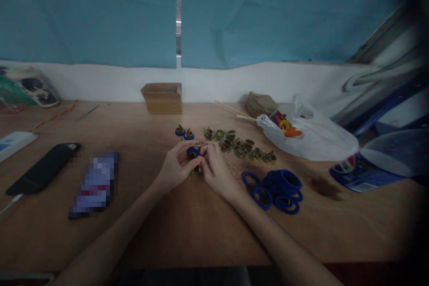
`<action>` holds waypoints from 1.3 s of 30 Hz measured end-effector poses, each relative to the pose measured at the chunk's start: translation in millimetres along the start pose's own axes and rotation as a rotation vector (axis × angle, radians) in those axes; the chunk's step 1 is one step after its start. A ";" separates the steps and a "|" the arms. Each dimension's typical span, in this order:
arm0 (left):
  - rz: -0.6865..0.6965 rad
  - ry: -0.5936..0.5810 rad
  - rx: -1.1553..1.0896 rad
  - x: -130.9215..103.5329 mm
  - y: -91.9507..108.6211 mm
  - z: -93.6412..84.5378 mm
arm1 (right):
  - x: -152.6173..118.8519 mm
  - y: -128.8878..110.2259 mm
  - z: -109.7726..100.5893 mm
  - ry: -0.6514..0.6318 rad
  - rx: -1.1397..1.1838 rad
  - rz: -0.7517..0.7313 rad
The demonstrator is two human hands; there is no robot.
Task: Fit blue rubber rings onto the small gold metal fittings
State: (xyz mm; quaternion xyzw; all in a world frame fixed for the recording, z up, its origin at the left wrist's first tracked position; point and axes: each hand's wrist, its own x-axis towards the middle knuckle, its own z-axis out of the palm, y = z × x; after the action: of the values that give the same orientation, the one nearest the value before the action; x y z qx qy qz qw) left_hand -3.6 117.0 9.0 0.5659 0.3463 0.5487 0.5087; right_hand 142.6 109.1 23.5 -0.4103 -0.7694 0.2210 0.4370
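Observation:
Between both hands is a blue ring (pixel 193 150) with brass-coloured metal showing at it. My left hand (pixel 173 166) grips its left side, thumb and fingers closed. From the right, my right hand (pixel 214 166) pinches at the same ring, its fingertips partly hiding it. Another bit of brass-coloured metal (pixel 195 171) shows just under the fingertips. Beyond the hands sit two small brass pieces with blue rings around their bases (pixel 189 134). Several bare brass-coloured round pieces (pixel 240 150) with raised flaps lie to the right. A pile of loose blue rings (pixel 279 185) rests beside my right forearm.
An open cardboard box (pixel 163 99) stands at the back. On the right are a white plastic bag (pixel 315 136), a brown paper bag (pixel 259 103) and a blue tub (pixel 368 170). Leftward lie a black phone-like device (pixel 43 167) with a cable and a blurred blue item (pixel 95 183).

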 end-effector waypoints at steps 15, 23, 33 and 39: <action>0.114 -0.026 0.056 1.1 7.5 -0.2 | 13.5 -0.8 -20.0 -0.111 0.518 0.471; 0.051 0.050 0.023 4.9 12.3 -6.4 | 10.7 -2.8 -19.5 -0.202 0.771 0.546; -0.107 0.130 0.056 9.1 16.5 -10.0 | 13.4 0.0 -17.1 0.050 0.566 0.469; -0.157 -0.028 0.106 6.6 26.5 -9.7 | 10.1 -4.9 -12.8 0.062 0.182 0.232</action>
State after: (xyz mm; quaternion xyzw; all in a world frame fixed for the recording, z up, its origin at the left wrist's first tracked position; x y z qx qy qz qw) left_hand -16.4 118.7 34.9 0.5708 0.4110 0.4800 0.5243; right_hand 148.5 114.5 38.5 -0.4620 -0.6796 0.3260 0.4674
